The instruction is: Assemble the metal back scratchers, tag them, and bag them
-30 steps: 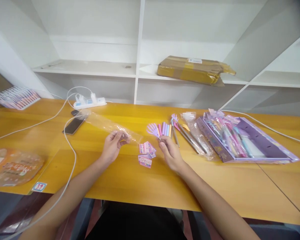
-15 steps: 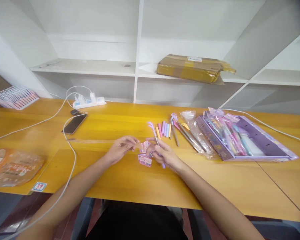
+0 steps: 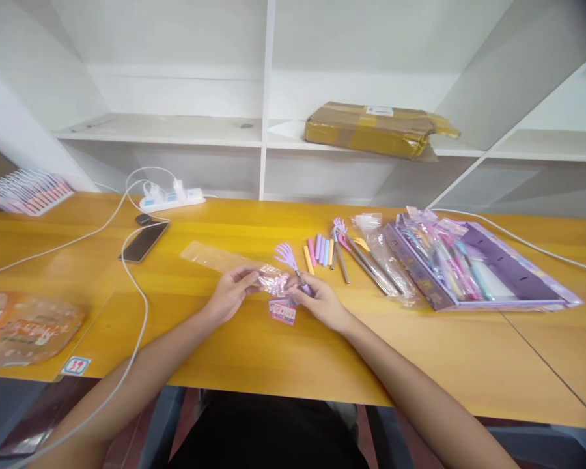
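My left hand (image 3: 228, 296) pinches a clear plastic sleeve (image 3: 209, 256), whose long end lies out toward the left on the table. My right hand (image 3: 325, 305) is closed around a purple back scratcher (image 3: 286, 255), its claw-shaped head pointing up and away from me. My right fingertips also meet the crinkled end of the sleeve, where a pink printed patch shows. Just below my hands lies a small pink and purple printed card (image 3: 282, 312). Beyond my right hand sit several coloured handle grips (image 3: 322, 250) and metal-rod back scratchers (image 3: 366, 266).
At right is a purple display box (image 3: 512, 303) with wrapped items, beside a clear bag (image 3: 400, 277). On the left are a phone (image 3: 145, 242), a power strip (image 3: 173, 199), an orange package (image 3: 29, 326) and a loose white cable (image 3: 145, 306). A taped carton (image 3: 371, 130) rests on the shelf.
My hands have come closer together. The sleeve now spreads flatter and more visibly to the left. The back scratcher has turned, its claw head tipping leftward.
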`<state>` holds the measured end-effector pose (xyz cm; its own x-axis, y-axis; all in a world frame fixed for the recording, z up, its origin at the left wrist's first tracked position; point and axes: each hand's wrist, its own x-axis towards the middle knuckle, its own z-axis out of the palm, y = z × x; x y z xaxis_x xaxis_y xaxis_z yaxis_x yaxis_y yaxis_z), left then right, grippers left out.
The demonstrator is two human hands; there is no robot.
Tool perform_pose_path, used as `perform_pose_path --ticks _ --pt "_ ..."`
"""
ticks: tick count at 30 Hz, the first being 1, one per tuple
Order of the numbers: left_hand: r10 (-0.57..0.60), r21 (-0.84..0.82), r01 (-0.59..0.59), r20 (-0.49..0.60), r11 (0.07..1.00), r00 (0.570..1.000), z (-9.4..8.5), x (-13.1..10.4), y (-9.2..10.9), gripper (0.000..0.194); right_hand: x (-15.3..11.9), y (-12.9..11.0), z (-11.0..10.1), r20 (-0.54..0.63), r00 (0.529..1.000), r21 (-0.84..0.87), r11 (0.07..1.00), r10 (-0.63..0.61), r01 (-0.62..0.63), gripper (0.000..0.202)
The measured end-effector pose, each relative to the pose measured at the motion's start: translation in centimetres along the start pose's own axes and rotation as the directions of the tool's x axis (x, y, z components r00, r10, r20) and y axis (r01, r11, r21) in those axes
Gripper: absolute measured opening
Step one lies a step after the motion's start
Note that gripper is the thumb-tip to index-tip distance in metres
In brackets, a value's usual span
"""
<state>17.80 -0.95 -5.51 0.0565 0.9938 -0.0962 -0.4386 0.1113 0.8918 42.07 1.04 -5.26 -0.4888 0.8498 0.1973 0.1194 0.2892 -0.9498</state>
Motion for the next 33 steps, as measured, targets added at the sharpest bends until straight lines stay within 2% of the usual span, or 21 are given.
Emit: perform_pose_path --ticks 2,5,8,10,16,23,30,33 --pt "0.031 -0.023 -0.032 -0.054 0.999 0.998 -0.2 0.3 0.1 0.029 -0.1 -0.3 -0.2 0.013 0.996 -0.062 0.995 -0.083 0.084 0.044" --pt "0.081 -0.074 -0.091 -0.121 0.993 0.989 -0.5 0.7 0.3 0.03 -0.3 -0.6 -0.6 0.047 0.987 -0.256 0.953 -0.156 0.163 0.045" --pt "0.136 -0.097 -0.155 -0.173 0.983 0.975 -0.7 0.9 0.8 0.032 -0.3 -0.6 -0.7 0.076 0.988 -0.434 0.888 -0.132 0.152 0.038" --pt "0.152 -0.111 -0.176 -0.198 0.978 0.968 -0.8 0.9 1.2 0.033 -0.3 -0.5 -0.7 0.074 0.992 -0.49 0.862 -0.104 0.127 0.037" --pt "0.127 -0.141 -0.158 -0.202 0.977 0.971 -0.6 0.8 2.0 0.035 -0.3 -0.4 -0.7 0.089 0.992 -0.496 0.86 -0.086 0.12 0.038" --pt "0.073 -0.076 -0.082 -0.117 0.994 0.99 0.1 0.4 0.8 0.033 -0.3 -0.3 -0.4 0.122 0.988 -0.474 0.869 -0.095 0.142 0.036" --pt "0.052 -0.016 -0.054 -0.092 0.998 0.994 0.3 0.0 0.0 0.034 -0.3 -0.3 -0.1 0.099 0.991 -0.449 0.885 -0.088 0.124 0.031" --pt "0.037 0.009 -0.037 -0.055 0.999 0.998 0.2 -0.1 -0.1 0.034 -0.5 -0.5 0.1 0.136 0.989 -0.462 0.879 -0.064 0.121 0.035"
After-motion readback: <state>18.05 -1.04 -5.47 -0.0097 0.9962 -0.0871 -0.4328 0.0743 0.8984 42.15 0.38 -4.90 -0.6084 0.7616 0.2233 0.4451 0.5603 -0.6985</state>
